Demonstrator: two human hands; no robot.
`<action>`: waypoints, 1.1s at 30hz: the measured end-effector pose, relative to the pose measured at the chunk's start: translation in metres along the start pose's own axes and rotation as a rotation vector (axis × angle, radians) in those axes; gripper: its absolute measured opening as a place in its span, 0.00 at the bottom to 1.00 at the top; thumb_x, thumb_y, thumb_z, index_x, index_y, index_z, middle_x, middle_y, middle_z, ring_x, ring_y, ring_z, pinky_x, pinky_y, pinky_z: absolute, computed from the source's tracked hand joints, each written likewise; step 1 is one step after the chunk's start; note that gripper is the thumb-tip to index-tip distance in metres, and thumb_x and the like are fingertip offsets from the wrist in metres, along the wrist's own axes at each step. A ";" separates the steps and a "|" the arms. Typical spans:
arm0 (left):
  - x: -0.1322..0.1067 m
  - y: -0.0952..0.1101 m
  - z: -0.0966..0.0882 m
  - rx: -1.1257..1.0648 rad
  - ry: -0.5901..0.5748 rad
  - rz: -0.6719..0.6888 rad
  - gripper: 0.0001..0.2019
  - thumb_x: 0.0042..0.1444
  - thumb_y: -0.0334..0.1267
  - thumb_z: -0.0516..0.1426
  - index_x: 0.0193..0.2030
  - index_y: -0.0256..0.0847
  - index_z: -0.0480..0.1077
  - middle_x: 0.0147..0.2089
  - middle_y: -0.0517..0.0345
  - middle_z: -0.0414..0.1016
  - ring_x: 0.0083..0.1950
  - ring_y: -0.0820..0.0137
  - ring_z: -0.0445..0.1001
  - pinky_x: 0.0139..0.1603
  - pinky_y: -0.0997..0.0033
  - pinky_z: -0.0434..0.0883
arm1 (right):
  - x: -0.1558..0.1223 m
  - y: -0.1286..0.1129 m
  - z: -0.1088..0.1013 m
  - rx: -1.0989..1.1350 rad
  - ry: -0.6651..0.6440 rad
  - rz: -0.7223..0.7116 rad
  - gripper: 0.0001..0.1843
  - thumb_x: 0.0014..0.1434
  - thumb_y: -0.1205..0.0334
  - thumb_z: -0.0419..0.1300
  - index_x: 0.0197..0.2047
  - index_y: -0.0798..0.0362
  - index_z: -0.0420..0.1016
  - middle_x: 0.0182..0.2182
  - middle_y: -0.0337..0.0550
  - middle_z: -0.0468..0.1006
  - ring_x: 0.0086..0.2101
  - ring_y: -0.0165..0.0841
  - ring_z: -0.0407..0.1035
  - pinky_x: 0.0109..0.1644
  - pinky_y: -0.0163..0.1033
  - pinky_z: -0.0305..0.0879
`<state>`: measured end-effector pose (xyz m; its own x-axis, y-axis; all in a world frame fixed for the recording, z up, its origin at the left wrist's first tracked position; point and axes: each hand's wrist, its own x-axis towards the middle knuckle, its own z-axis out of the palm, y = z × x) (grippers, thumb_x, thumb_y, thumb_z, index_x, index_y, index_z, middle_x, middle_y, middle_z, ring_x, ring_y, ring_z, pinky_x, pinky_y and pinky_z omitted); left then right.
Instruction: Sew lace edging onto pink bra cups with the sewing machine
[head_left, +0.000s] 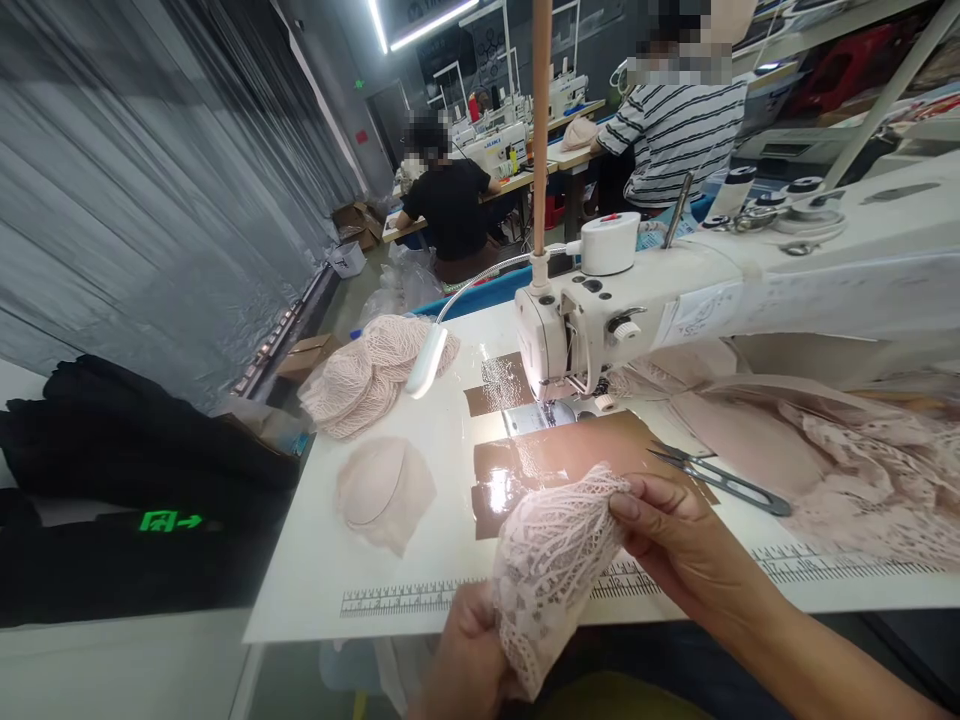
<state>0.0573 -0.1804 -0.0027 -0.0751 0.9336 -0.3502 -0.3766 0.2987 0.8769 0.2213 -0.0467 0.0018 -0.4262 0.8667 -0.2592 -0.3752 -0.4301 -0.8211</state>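
A pink lace bra cup piece (544,570) hangs over the near edge of the white sewing table (420,540). My left hand (465,660) grips its lower end from below. My right hand (671,535) pinches its upper right edge with thumb and fingers. The white sewing machine (592,320) stands just beyond, its needle area above a brown shiny plate (540,460). Thread snips (720,480) lie to the right of my right hand.
A smooth pink cup (382,490) and a pile of lace cups (367,375) lie at the table's left. More pink lace fabric (877,480) is heaped at the right. Black cloth (127,450) lies further left. Two people sit at machines behind.
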 end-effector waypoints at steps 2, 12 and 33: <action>-0.007 0.003 -0.021 0.225 -0.011 0.159 0.12 0.50 0.33 0.58 0.18 0.35 0.69 0.21 0.58 0.67 0.25 0.73 0.66 0.31 0.72 0.67 | -0.001 -0.005 -0.001 -0.033 -0.043 -0.026 0.17 0.42 0.51 0.72 0.21 0.54 0.73 0.19 0.37 0.70 0.22 0.27 0.62 0.27 0.33 0.61; 0.014 0.038 -0.023 0.437 -0.259 0.139 0.27 0.43 0.41 0.67 0.50 0.38 0.68 0.44 0.51 0.71 0.43 0.65 0.69 0.45 0.68 0.67 | -0.015 -0.009 0.028 -0.696 -0.636 -0.134 0.09 0.59 0.57 0.59 0.32 0.53 0.75 0.27 0.39 0.75 0.29 0.30 0.67 0.33 0.33 0.61; 0.028 0.030 -0.016 0.241 -0.203 0.121 0.16 0.50 0.44 0.63 0.40 0.34 0.69 0.33 0.57 0.67 0.33 0.73 0.64 0.35 0.74 0.63 | -0.008 0.006 0.022 -0.915 -0.332 -0.292 0.16 0.57 0.54 0.57 0.22 0.52 0.66 0.22 0.40 0.73 0.24 0.31 0.65 0.28 0.36 0.59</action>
<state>0.0291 -0.1488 0.0084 0.0889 0.9783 -0.1869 -0.1453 0.1984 0.9693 0.2041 -0.0617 0.0096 -0.6782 0.7330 0.0535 0.2139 0.2665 -0.9398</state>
